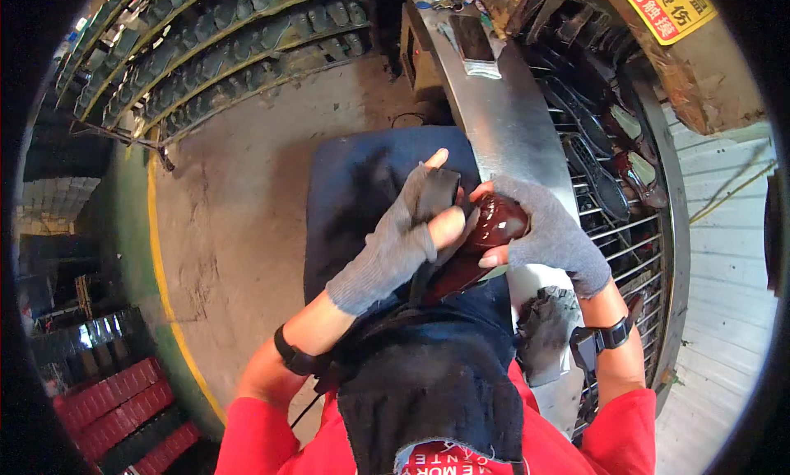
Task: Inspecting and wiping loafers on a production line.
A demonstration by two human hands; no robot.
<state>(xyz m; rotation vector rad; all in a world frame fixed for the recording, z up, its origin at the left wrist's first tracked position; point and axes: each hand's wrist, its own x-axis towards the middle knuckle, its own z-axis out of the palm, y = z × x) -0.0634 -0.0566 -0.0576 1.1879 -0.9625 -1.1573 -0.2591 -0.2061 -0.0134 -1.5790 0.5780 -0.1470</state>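
A glossy dark red shoe [500, 221] is held over my lap, its rounded toe turned up toward the right. My right hand [547, 232], in a grey fingerless glove, wraps round the toe, with the thumb on the near side. My left hand [403, 232], gloved alike, grips a dark, flat shoe sole [438, 193] close against the shoe's left side. The left index finger points upward and the thumb presses across the sole. How far the sole touches the shoe is hidden by my fingers. The rear of the shoe runs down toward my dark apron [428, 376].
A metal bench [518, 121] runs along my right, with a dark flat block [473, 39] at its far end and a dark cloth [550, 327] nearer. Right of it, a barred rack [634, 244] carries soles and dark red shoes. Shelves of shoe parts [239, 30] stand far left.
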